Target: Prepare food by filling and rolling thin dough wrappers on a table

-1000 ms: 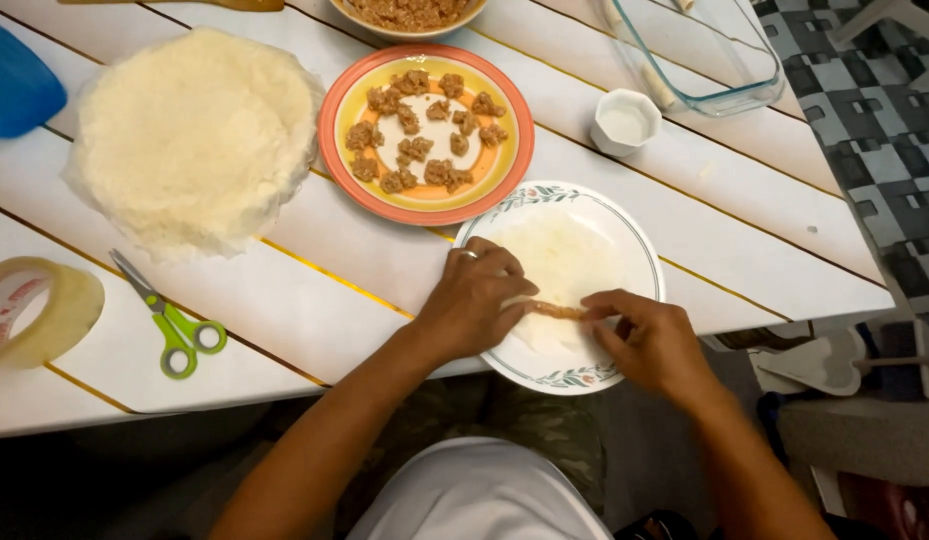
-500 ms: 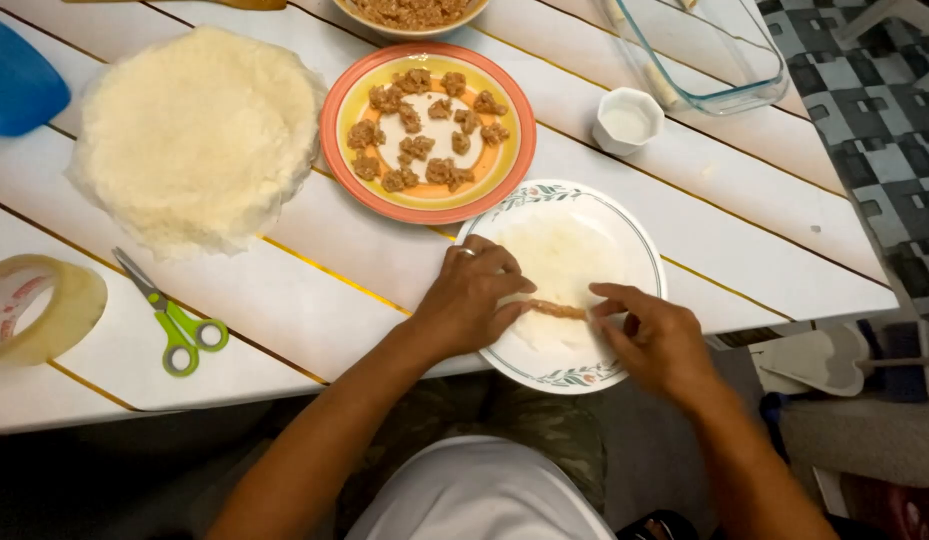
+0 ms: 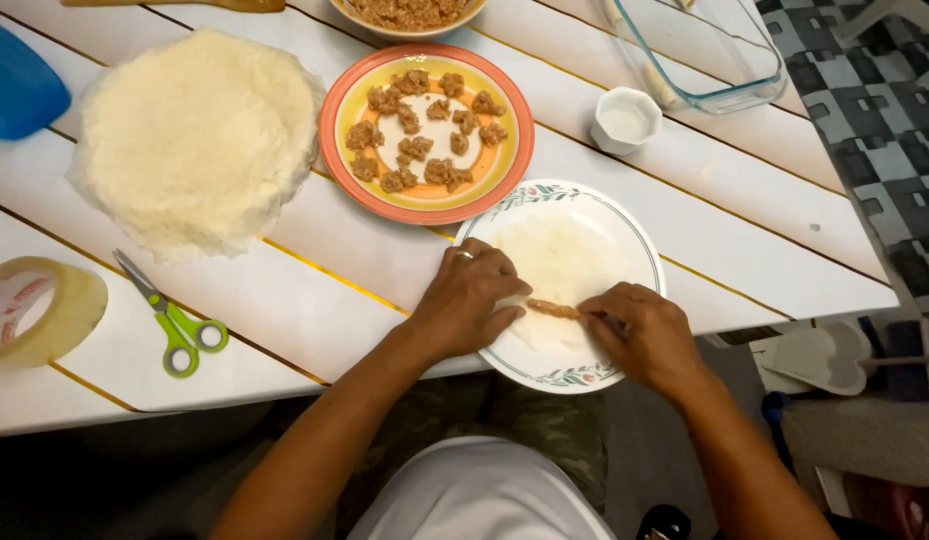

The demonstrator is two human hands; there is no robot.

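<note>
A thin white wrapper [image 3: 559, 262] lies on a white plate [image 3: 639, 250] with a floral rim at the table's near edge. A strip of brown filling [image 3: 554, 309] lies across the wrapper's near part. My left hand [image 3: 464, 300] presses the wrapper's left side beside the filling, a ring on one finger. My right hand [image 3: 644, 335] pinches the wrapper at the filling's right end. The two hands are apart, with the filling between them.
An orange-rimmed plate [image 3: 336, 115] holds several brown filling lumps. A stack of white wrappers [image 3: 194, 135] lies left of it. Green-handled scissors [image 3: 174, 320], a tape roll [image 3: 29, 310], a small white cup [image 3: 624, 120], a glass dish [image 3: 699, 45] and a bowl of filling [image 3: 409, 12] surround them.
Both hands stay on the wrapper at the filling's ends; the fingers have shifted only slightly. Nothing else on the table has moved.
</note>
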